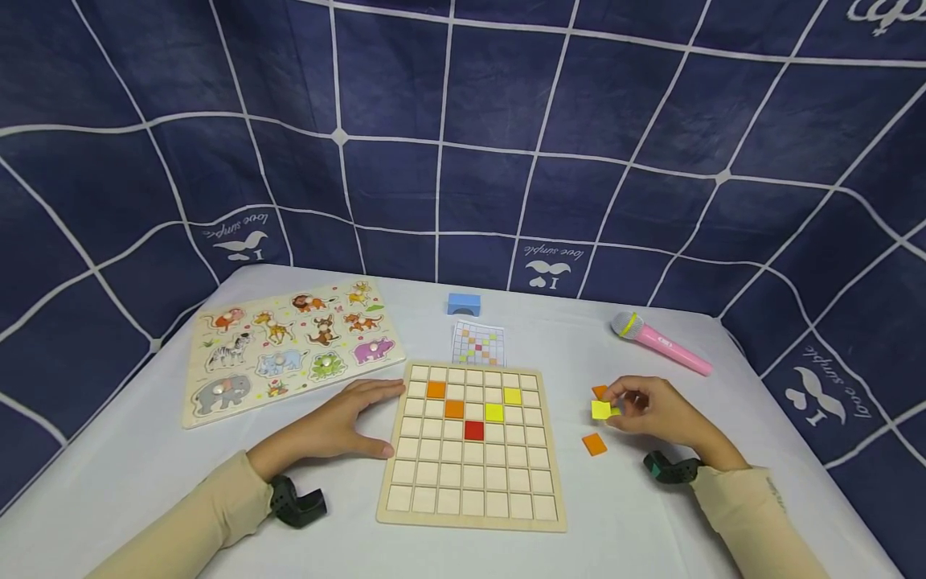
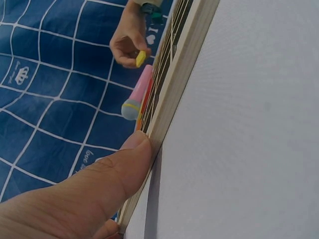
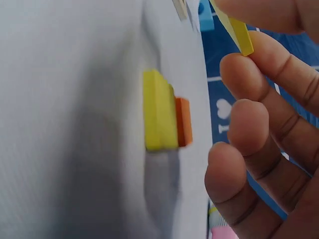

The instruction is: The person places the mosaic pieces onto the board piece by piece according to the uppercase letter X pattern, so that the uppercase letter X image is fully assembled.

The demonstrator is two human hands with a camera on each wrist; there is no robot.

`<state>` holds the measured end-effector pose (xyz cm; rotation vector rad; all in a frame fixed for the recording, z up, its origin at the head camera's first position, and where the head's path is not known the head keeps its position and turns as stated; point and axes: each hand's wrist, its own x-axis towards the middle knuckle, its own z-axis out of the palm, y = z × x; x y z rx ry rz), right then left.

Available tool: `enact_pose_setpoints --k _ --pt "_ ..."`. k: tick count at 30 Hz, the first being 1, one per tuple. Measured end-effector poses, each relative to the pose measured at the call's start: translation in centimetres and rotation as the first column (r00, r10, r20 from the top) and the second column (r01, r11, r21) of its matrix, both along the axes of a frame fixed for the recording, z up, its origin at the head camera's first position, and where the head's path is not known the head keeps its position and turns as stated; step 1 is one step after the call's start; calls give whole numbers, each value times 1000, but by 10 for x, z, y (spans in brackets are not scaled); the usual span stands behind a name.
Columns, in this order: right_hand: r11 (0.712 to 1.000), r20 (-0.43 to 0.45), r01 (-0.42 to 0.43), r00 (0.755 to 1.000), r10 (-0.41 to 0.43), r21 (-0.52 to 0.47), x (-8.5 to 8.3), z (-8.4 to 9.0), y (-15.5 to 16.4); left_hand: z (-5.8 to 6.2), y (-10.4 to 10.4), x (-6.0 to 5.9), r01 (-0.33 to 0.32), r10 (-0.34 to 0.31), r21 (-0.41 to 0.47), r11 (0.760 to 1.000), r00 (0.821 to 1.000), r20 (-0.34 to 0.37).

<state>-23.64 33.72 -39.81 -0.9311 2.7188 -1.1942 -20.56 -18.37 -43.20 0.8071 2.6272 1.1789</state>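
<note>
Left hand (image 1: 340,426): fingers straight, flat on the table, thumb tip touching the left edge of the wooden grid board (image 1: 473,515).
Right hand (image 1: 654,410): pinches a yellow square tile (image 1: 600,409) at its fingertips, raised just right of the board.
Orange tile (image 1: 594,444): on the table, just below that hand.

The grid board (image 1: 472,446) lies on the table (image 1: 145,458) in front of the person, with five tiles in its upper rows. The animal puzzle (image 1: 289,346) lies to its left. Behind the board lies a pattern card (image 1: 478,344), and behind that a small block (image 1: 464,304). To the right lie loose tiles (image 1: 594,444), with the toy microphone (image 1: 660,342) behind them
</note>
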Motion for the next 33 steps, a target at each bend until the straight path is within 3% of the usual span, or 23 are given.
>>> enact_pose_setpoints --k 23,33 --pt "1000 60 23 998 -23 -3 13 -4 -51 1 0 0 8 -8 5 1000 1000 -6" --pt "1000 63 -13 998 12 24 15 -4 -72 0 -1 -1 4 -4 6 1000 1000 0"
